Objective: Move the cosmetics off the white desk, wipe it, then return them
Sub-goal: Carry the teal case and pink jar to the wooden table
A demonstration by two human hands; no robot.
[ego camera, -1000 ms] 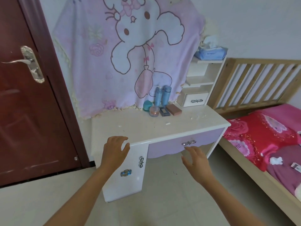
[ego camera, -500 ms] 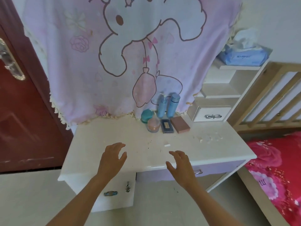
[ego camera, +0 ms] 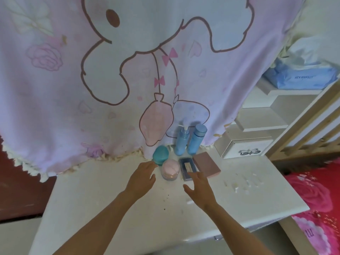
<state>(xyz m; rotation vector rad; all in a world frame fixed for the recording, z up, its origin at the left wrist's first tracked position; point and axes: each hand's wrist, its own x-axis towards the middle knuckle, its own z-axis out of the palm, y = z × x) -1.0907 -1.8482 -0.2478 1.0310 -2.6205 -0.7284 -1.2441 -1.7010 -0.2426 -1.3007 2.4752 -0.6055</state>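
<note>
Counter: white counter (ego camera: 110,199), closer under me now.
Cosmetics: cosmetics (ego camera: 185,162) clustered at the back, all in place.
Hands: left hand (ego camera: 142,178) and right hand (ego camera: 199,188) have come forward from the front edge.
Fingers: spread, holding nothing; left just beside the teal jar (ego camera: 160,152).
Meaning: clearing is about to start, I judge.

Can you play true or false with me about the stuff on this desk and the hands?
1. The blue pump bottle and blue capped bottle stand upright, side by side. True.
2. The left hand grips the pink jar. False: it holds nothing, with its fingers open near the jar.
3. The tissue pack lies on the desk top. False: it sits on the top shelf.
4. White crumbs lie on the desk's right part. True.
</note>
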